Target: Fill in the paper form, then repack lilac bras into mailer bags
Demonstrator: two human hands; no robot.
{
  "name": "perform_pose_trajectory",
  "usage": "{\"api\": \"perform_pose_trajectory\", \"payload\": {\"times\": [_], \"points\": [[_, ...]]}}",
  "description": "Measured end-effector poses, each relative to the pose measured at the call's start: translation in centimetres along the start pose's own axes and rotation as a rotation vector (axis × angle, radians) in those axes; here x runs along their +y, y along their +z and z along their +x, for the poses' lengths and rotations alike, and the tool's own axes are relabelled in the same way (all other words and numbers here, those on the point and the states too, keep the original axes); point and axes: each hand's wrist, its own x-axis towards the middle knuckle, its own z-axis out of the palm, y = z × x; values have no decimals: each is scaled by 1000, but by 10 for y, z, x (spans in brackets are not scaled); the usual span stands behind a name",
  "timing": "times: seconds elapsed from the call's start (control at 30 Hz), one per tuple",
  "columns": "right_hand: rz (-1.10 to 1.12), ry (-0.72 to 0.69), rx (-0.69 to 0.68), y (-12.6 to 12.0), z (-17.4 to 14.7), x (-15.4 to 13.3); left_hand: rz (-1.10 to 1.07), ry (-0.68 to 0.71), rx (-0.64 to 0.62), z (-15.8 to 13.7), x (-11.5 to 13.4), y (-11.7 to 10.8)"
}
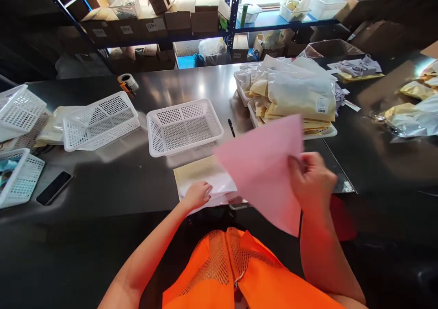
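Note:
A pink sheet of paper [263,167] is raised above the table's front edge, pinched at its right side by my right hand [313,179]. My left hand [198,195] rests with curled fingers on white papers [219,183] that lie over a tan envelope [188,174]. Whether those fingers grip a sheet's edge is hard to make out. Just behind the envelope stands a white plastic basket [185,128] with perforated sides. A black pen [231,128] lies to the right of that basket.
Stacked plastic-wrapped packets [297,92] fill white baskets at the back right. On the left are another tilted basket [102,119], a phone [54,188] and a tape dispenser [127,83]. Shelves with cardboard boxes [178,21] stand behind the metal table [137,181].

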Motion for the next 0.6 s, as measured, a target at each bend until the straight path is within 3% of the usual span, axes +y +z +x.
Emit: {"api": "perform_pose_trajectory", "payload": {"times": [0.1, 0.17, 0.23, 0.3, 0.43, 0.53, 0.6], "points": [[-172, 114, 353, -12, 26, -4, -33, -23, 13, -18, 6, 47], [-92, -28, 390, 7, 33, -20, -57, -54, 11, -31, 11, 79], [67, -295, 203, 49, 38, -44, -85, -106, 27, -44, 15, 106], [160, -510, -111, 103, 46, -70, -116, -185, 84, -56, 16, 124], [7, -539, -598, 214, 67, -113, -198, -376, 259, -76, 15, 139], [-48, -540, -725, 271, 77, -127, -303, -504, 381, -87, 11, 142], [-53, -568, -752, 294, 75, -129, -403, -600, 452, -93, 7, 143]]}}
